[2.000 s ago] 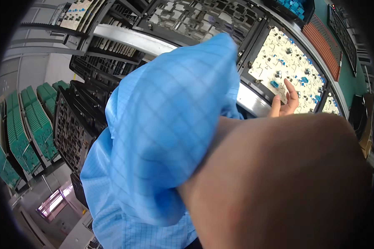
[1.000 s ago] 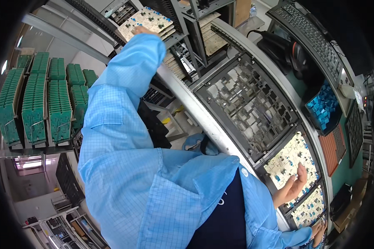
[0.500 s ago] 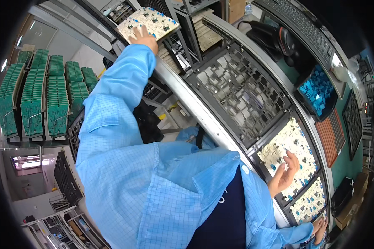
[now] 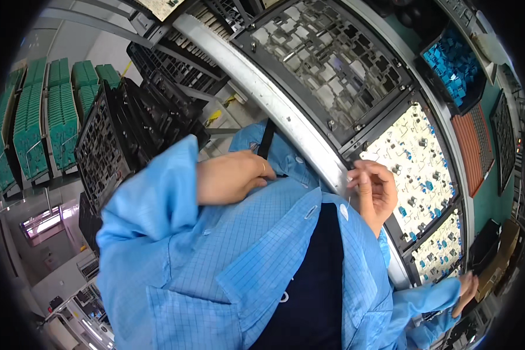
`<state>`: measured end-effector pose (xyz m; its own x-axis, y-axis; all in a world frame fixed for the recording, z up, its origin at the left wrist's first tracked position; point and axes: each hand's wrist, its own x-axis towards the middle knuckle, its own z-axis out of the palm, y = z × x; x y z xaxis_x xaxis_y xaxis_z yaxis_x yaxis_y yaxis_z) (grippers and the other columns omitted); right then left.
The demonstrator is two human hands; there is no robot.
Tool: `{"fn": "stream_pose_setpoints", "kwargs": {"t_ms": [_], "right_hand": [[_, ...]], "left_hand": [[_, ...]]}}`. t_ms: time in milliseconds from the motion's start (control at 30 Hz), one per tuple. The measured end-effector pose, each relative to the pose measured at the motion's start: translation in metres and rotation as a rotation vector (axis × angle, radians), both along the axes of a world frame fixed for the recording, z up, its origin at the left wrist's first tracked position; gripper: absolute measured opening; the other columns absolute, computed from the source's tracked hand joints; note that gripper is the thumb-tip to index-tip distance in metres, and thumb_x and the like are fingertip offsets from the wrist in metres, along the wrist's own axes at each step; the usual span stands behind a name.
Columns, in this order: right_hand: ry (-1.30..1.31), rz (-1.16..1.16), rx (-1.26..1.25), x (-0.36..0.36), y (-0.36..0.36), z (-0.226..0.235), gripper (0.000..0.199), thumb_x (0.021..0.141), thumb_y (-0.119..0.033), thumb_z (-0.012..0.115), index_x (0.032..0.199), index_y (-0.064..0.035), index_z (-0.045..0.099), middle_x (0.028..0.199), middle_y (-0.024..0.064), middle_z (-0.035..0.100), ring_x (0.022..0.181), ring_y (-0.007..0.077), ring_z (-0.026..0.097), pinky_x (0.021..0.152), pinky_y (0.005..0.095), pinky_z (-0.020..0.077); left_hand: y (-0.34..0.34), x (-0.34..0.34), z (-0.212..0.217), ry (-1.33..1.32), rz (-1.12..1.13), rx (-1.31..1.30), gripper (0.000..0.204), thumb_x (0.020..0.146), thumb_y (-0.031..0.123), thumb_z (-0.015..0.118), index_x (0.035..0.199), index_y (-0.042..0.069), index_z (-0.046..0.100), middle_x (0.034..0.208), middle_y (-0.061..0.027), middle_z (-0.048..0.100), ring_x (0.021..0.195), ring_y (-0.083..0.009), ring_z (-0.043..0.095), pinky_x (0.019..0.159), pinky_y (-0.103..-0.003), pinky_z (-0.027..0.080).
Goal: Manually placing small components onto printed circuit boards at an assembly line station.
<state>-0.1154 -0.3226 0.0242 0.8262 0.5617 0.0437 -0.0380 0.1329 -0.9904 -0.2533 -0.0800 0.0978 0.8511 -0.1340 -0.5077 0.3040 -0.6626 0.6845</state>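
My left hand (image 4: 233, 177) is in front of my blue jacket, back of the hand upward. Its fingers are bent and together, and their undersides are hidden. My right hand (image 4: 377, 189) is raised at the near corner of a cream circuit board (image 4: 421, 157), beside the metal rail (image 4: 297, 125). Thumb and fingertips meet in a pinch; anything between them is too small to name. The board carries many black and blue components and sits in a black frame. Further up the line lies a dark carrier tray (image 4: 332, 64) with many shaped pockets.
Another populated board (image 4: 440, 248) follows on the line, near another person's hands (image 4: 468, 293). A bin of blue parts (image 4: 454, 67) stands beyond. At left are black trays (image 4: 108, 143) and racks of green boards (image 4: 64, 116). Part of a cream board (image 4: 160, 7) shows at the top.
My left hand has left the cream board at the upper left and come back to my body. My right hand has drawn back from over the middle of the board to its near corner.
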Motion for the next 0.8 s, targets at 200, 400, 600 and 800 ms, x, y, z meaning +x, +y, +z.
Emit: {"fn": "stream_pose_setpoints", "kwargs": {"t_ms": [200, 400, 600, 800], "right_hand": [[0.124, 0.634, -0.403, -0.008, 0.002, 0.019, 0.020, 0.088, -0.002, 0.055, 0.105, 0.0052, 0.062, 0.100, 0.0164, 0.067, 0.091, 0.0240, 0.067, 0.082, 0.0310, 0.0510], [-0.115, 0.625, -0.448, -0.041, 0.002, -0.012, 0.020, 0.081, -0.002, 0.058, 0.099, 0.0016, 0.067, 0.097, 0.0162, 0.066, 0.084, 0.0305, 0.065, 0.079, 0.0326, 0.0512], [-0.151, 0.698, -0.476, -0.052, 0.021, -0.013, 0.019, 0.081, 0.001, 0.058, 0.097, 0.0011, 0.067, 0.092, 0.0139, 0.065, 0.081, 0.0292, 0.064, 0.074, 0.0325, 0.0517], [0.004, 0.837, -0.331, -0.046, 0.055, -0.030, 0.020, 0.082, 0.004, 0.058, 0.100, 0.0013, 0.067, 0.093, 0.0141, 0.064, 0.078, 0.0221, 0.065, 0.072, 0.0296, 0.0526]], "left_hand": [[-0.014, -0.040, -0.085, -0.058, 0.247, -0.101, 0.017, 0.084, 0.008, 0.061, 0.100, 0.002, 0.065, 0.103, -0.0143, 0.059, 0.099, -0.0297, 0.058, 0.090, -0.037, 0.045], [-0.007, -0.055, -0.088, -0.077, 0.107, -0.101, 0.021, 0.080, 0.008, 0.066, 0.101, 0.003, 0.065, 0.108, -0.0119, 0.053, 0.104, -0.0279, 0.051, 0.094, -0.037, 0.042], [0.000, -0.060, -0.094, -0.064, 0.065, -0.179, 0.028, 0.079, 0.010, 0.066, 0.107, 0.005, 0.065, 0.106, -0.0108, 0.053, 0.102, -0.0271, 0.048, 0.094, -0.037, 0.040], [0.011, -0.051, -0.105, -0.082, -0.086, -0.162, 0.030, 0.079, 0.014, 0.067, 0.108, 0.005, 0.062, 0.102, -0.0105, 0.056, 0.101, -0.0278, 0.048, 0.091, -0.037, 0.041]]}}
